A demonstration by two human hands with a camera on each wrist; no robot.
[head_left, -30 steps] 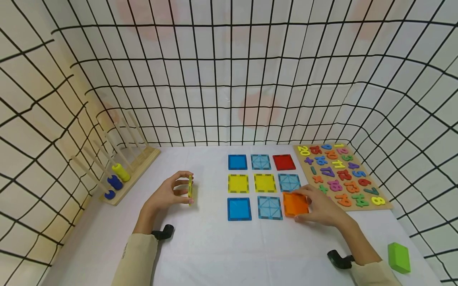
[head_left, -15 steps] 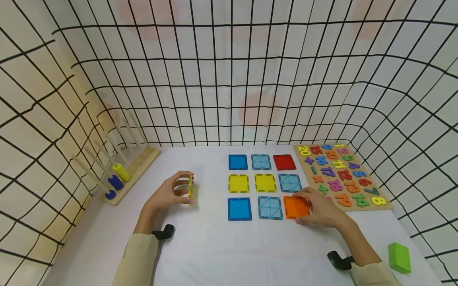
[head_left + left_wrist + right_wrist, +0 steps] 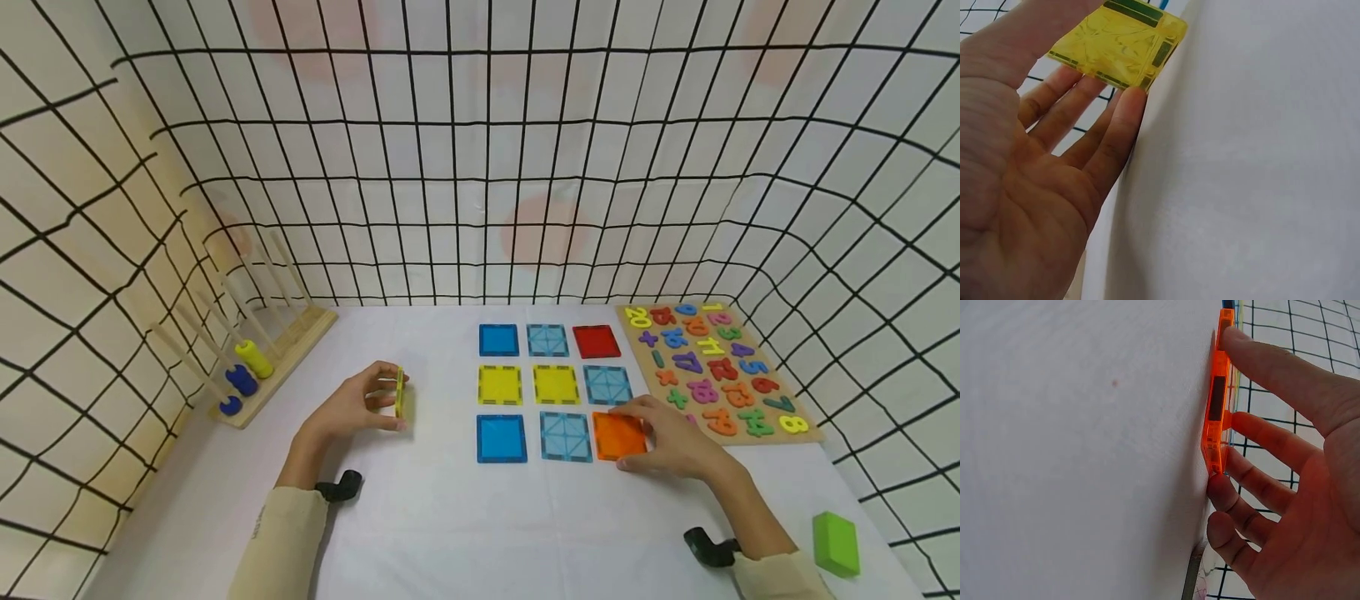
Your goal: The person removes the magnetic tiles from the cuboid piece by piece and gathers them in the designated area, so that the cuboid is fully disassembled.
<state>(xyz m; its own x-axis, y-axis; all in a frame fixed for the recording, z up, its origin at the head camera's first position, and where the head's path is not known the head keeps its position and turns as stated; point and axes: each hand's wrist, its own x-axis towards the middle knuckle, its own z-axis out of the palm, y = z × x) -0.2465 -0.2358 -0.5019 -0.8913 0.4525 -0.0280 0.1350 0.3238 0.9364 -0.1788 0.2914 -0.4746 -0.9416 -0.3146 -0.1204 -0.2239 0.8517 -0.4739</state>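
Observation:
My left hand [image 3: 345, 408] pinches a yellow magnetic tile [image 3: 400, 393], held on edge left of the laid-out tiles. In the left wrist view the same yellow tile [image 3: 1119, 47] sits between thumb and fingertips. My right hand [image 3: 675, 435] has thumb and fingers at opposite edges of an orange magnetic tile [image 3: 618, 436], low over the cloth at the near right of the tile rows. The right wrist view shows the orange tile's edge [image 3: 1216, 400] with the thumb on one end. Beside it lie a light blue tile [image 3: 566, 436] and a dark blue tile [image 3: 502, 438].
Behind these lie yellow tiles [image 3: 556, 384], a light blue tile [image 3: 607, 384] and a red tile [image 3: 596, 342]. A wooden number board [image 3: 708, 400] is close to the right hand. At left stands a pegged wooden rack [image 3: 300, 333]; a green block [image 3: 836, 543] sits front right.
The orange tile has come down slightly toward the near edge, lining up with the near row, with the right hand still on it. The left hand keeps the yellow tile almost unmoved.

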